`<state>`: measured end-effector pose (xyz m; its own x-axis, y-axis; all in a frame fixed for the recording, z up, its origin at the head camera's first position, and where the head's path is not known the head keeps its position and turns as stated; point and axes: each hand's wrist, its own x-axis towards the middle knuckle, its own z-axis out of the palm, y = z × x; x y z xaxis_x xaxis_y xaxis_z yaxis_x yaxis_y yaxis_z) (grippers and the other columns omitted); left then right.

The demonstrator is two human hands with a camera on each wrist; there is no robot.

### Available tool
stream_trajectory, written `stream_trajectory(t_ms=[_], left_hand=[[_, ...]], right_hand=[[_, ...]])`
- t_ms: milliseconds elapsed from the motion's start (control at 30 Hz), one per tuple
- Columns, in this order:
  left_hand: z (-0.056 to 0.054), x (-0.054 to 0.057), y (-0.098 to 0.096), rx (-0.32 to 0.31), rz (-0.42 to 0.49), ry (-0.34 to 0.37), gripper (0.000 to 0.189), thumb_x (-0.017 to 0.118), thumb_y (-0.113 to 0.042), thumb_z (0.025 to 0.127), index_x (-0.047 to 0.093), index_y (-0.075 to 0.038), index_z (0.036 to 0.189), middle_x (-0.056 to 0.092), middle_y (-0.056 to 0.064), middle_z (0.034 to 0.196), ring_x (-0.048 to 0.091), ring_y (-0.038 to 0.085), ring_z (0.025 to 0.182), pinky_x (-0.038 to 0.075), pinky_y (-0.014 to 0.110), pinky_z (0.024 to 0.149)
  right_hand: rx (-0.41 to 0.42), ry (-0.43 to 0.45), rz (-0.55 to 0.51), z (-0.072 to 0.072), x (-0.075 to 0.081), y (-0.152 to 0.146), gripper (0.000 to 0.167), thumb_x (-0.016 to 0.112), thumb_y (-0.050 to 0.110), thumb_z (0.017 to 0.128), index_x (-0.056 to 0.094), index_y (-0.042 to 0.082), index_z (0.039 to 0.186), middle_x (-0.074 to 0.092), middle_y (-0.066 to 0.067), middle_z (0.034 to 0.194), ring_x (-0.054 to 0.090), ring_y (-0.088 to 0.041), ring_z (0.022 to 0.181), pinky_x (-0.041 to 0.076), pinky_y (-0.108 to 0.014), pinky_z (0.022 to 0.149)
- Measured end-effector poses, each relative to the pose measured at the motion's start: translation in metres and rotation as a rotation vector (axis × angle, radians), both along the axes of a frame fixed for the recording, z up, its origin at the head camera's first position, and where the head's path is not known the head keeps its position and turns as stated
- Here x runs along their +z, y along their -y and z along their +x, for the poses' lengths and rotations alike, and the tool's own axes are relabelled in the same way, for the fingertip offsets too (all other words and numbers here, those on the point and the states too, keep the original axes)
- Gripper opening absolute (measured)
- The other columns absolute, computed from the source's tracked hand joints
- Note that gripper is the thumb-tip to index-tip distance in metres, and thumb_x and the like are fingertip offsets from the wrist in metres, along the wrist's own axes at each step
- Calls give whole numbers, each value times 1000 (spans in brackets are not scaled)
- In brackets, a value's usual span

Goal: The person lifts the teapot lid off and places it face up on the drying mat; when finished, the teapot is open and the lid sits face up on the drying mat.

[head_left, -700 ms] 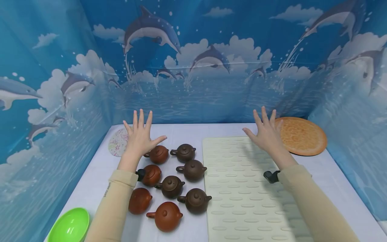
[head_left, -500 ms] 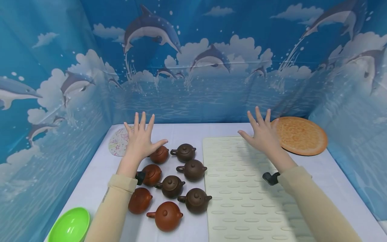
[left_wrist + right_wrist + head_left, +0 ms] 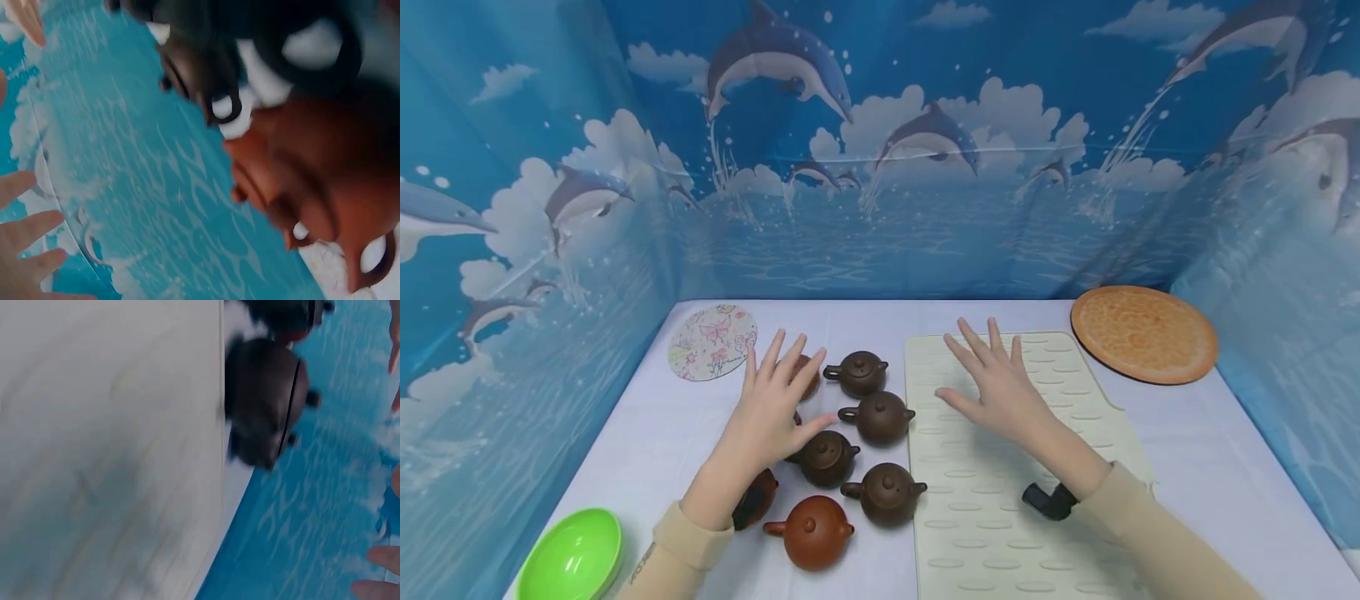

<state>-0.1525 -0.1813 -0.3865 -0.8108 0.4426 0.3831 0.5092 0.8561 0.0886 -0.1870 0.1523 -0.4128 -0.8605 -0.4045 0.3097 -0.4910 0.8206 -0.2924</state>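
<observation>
My left hand (image 3: 765, 419) hovers with spread fingers over the reddish-brown teapots, holding nothing. It partly covers a reddish teapot (image 3: 806, 379) at the back and another (image 3: 763, 498) lies under the wrist. A reddish teapot (image 3: 816, 533) at the front shows whole. Several dark brown teapots stand to the right of it, among them one at the back (image 3: 862, 374), one in the middle (image 3: 882, 418) and one nearer (image 3: 889, 495). My right hand (image 3: 1002, 392), fingers spread and empty, is above the cream ridged mat (image 3: 970, 546). A dark teapot (image 3: 269, 394) appears blurred in the right wrist view.
At the front left is a bright green bowl (image 3: 574, 554). A round floral mat (image 3: 713, 342) lies at the back left, and a round pizza-patterned mat (image 3: 1144, 335) at the back right. A blue dolphin-print curtain (image 3: 880, 233) encloses the white table (image 3: 1210, 467).
Both hands have come down and inward, the left rightward over the teapots, the right leftward over the ridged mat. The floral mat is now uncovered. The head view has tilted slightly.
</observation>
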Motion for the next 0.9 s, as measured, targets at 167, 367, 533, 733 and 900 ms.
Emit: stream_trajectory(t_ms=[167, 367, 533, 733, 900], left_hand=[[26, -17, -6, -106, 44, 2, 66, 82, -43, 78, 61, -14, 134, 53, 14, 144, 36, 39, 143, 32, 67, 111], [49, -32, -16, -170, 54, 69, 48, 83, -36, 79, 70, -20, 122, 64, 5, 131, 51, 29, 134, 47, 50, 106], [59, -40, -26, -200, 74, 166, 33, 79, -29, 84, 73, -18, 114, 70, -2, 118, 63, 17, 116, 55, 35, 96], [63, -47, -34, -155, 76, 363, 27, 74, -19, 88, 72, -16, 114, 71, -3, 112, 66, 15, 108, 58, 32, 89], [61, -52, -37, -128, 76, 433, 27, 72, -12, 89, 71, -13, 116, 72, -1, 110, 68, 15, 104, 59, 30, 86]], right_hand=[[111, 10, -59, 28, -8, 22, 71, 72, 42, 87, 47, 15, 147, 35, -12, 159, 18, -48, 147, 14, -77, 111], [230, 82, -112, 54, -14, 43, 54, 71, 40, 88, 61, 13, 134, 50, -8, 148, 31, -42, 145, 15, -74, 113], [318, 160, -163, 66, -22, 56, 35, 71, 31, 91, 69, 13, 120, 63, -4, 134, 50, -32, 135, 33, -61, 113], [360, 203, -220, 72, -29, 66, 16, 76, 19, 87, 72, 13, 101, 69, 3, 107, 66, -11, 100, 57, -27, 85], [345, 224, -239, 72, -32, 69, 16, 78, 16, 84, 70, 13, 97, 67, 4, 100, 64, -6, 92, 57, -23, 79]])
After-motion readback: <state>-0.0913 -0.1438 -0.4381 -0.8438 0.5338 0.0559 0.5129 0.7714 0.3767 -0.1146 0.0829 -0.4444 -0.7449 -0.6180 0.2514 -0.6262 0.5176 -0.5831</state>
